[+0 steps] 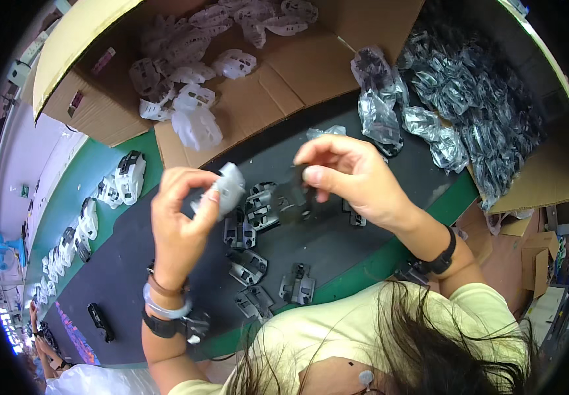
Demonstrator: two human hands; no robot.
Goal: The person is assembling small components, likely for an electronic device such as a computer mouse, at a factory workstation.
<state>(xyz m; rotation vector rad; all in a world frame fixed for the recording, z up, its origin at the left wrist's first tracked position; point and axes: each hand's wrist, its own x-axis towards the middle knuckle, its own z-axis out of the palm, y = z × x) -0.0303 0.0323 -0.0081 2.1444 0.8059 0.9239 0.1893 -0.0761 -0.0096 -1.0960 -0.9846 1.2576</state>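
My left hand [182,207] is closed, its thumb and fingers pinching a whitish plastic shell [232,184], held tilted above the dark mat. Across from it, my right hand [357,174] grips a dark grey plastic part [292,197] by its edge; that part is smeared by motion. The two pieces are apart. Below and between the hands lie several dark grey moulded parts, among them one [260,204] under the held pieces, one [247,266] nearer to me and another [298,284] by the near edge.
An open cardboard box [278,89] with several translucent white shells stands at the back. Another box [541,178] at right holds plastic-bagged parts [462,99]. White-and-black assemblies [130,178] line the green bench edge [110,217] at left. A black part [100,321] lies front left; another person's arm [44,349] shows beyond.
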